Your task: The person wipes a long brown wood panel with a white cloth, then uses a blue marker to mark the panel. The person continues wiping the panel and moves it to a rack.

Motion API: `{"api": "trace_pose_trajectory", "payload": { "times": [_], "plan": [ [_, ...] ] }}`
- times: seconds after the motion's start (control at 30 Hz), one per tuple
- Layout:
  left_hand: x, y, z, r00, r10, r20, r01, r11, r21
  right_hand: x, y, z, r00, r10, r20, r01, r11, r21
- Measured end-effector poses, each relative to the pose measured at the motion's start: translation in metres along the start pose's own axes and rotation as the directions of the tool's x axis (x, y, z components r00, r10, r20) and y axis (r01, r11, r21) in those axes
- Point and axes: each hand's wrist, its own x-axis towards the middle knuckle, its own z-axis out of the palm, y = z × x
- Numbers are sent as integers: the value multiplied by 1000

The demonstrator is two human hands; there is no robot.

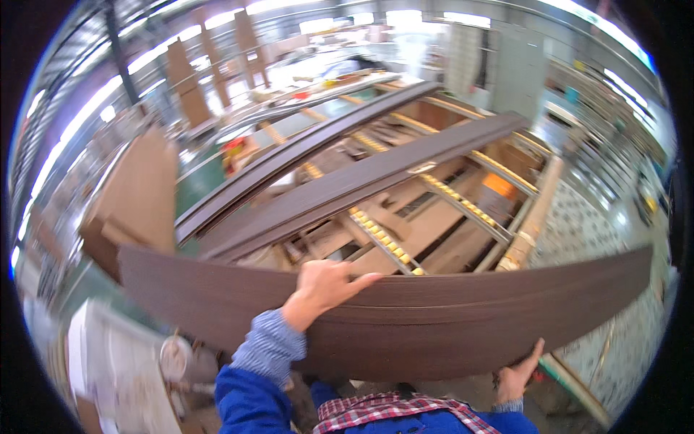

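At six o'clock the person holds a long dark-brown board (434, 318) on edge across the body — the left hand (325, 286) is hooked over its top edge at about seven o'clock, fingers curled onto the far face, while the right hand (517, 376) cups the bottom edge at five o'clock. It looks stiff, thin and unwieldy rather than heavy, so a wide top-and-bottom hold suits it. Beyond, toward twelve, two similar boards (361, 181) lie on a roller conveyor (463, 199).

Two dark boards (347, 181) lie across a roller conveyor (463, 199), brown panels (141, 192) alongside.
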Motion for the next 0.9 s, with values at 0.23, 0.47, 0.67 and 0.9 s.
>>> {"api": "trace_pose_trajectory", "payload": {
  "times": [0.23,0.47,0.67,0.9],
  "plan": [
    [-17,-186,-16,970,-159,182,152,987,52,-44,126,134,981,180,-70,-166,971,173],
    [-24,-325,-28,939,-257,227,259,966,23,-78,217,223,979,173,-109,-160,980,116],
    [-7,-398,-15,898,-340,280,348,937,22,-54,261,295,973,156,-167,-166,985,-43],
    [33,-450,17,828,-462,318,448,886,121,24,317,351,975,145,-169,-157,986,-63]
  ]
}}
